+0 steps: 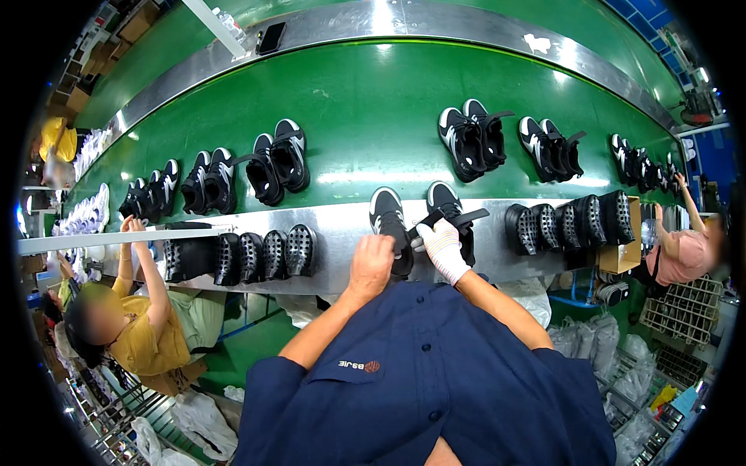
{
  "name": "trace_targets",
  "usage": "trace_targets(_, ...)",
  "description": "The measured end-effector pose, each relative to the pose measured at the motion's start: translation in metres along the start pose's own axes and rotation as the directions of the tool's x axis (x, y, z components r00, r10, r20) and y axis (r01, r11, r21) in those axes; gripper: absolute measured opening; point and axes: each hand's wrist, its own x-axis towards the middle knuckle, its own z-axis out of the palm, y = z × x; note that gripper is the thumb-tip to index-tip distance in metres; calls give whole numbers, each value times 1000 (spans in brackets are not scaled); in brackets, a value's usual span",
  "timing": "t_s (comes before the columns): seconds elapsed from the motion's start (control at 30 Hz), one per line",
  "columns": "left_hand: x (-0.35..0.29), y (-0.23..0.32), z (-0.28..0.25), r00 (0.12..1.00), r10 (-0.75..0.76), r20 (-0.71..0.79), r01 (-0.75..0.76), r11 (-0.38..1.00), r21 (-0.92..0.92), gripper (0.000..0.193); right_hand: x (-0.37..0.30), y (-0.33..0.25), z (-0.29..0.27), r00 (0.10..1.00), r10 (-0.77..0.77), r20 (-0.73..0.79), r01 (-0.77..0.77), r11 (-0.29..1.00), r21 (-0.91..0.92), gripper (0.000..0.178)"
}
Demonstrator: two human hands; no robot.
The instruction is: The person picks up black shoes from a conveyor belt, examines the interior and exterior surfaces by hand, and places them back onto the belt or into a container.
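Two black-and-white sneakers stand side by side on the metal ledge in front of me, toes pointing away. My left hand [373, 260], bare, has its fingers curled at the collar of the left sneaker [386, 208]; what they pinch is hidden. A white glove covers my right hand [441, 245], which lies over the opening of the right sneaker [443, 196]. Its thumb and fingers close on the black strap [430, 220] of that shoe. Another stretch of strap sticks out to the right past the glove.
Sneaker pairs [280, 163] [472, 140] [550, 147] stand along the green conveyor. Dark studded shoe-shaped pieces [273, 255] [567, 225] line the ledge on both sides. A cardboard box [622, 252] is at right. Co-workers [140, 326] [682, 252] work on either side. A phone [271, 37] lies on the far rail.
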Motion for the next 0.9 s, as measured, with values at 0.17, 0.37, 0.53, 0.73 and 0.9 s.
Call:
trace_targets(0.17,-14,3,6,957,-276,-89,283,956,76,21,-3,9,8,993,106,49,-114,969,217,13)
trace_targets(0.37,-35,-3,16,968,-252,-16,251,955,159,18,2,20,5,973,230,22,-220,893,393,18)
trace_targets(0.53,-42,6,10,770,-631,97,638,766,-82,33,-8,2,7,996,69,56,-80,971,226,19)
trace_targets(0.73,-16,6,18,149,-842,518,966,12,-258,59,-8,2,12,959,219,181,-278,858,432,18)
trace_targets(0.9,-9,-2,-19,321,-803,502,947,271,-171,62,-47,-60,-18,931,-49,362,87,992,-87,25)
